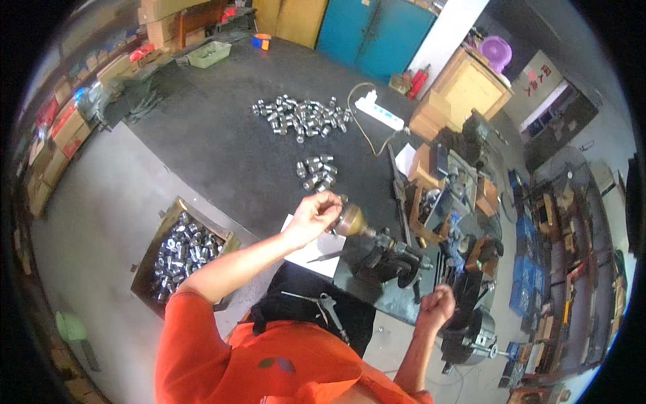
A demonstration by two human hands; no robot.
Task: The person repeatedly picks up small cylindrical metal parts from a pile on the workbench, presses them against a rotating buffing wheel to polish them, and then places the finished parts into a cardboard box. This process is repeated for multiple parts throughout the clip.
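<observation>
My left hand (316, 217) reaches over the bench with its fingers pinched together. What they hold, if anything, is hidden. Right beside the fingertips is a tan, cup-shaped piece (351, 221), fixed to the end of a dark metal bench device (393, 259). My right hand (439, 306) is closed in a fist to the right of this device; its contents cannot be made out. Beyond my left hand lies a small group of shiny metal fittings (316, 174), and farther back a larger pile of them (299, 118). A white sheet of paper (306, 254) lies partly under my left forearm.
A box of metal fittings (145, 273) stands at the left. Calipers (330, 313) lie on dark cloth at my lap. A white power strip (379, 112) with its cable lies at the back right, near cluttered boxes and tools (431, 202). A dark round machine (474, 333) stands right.
</observation>
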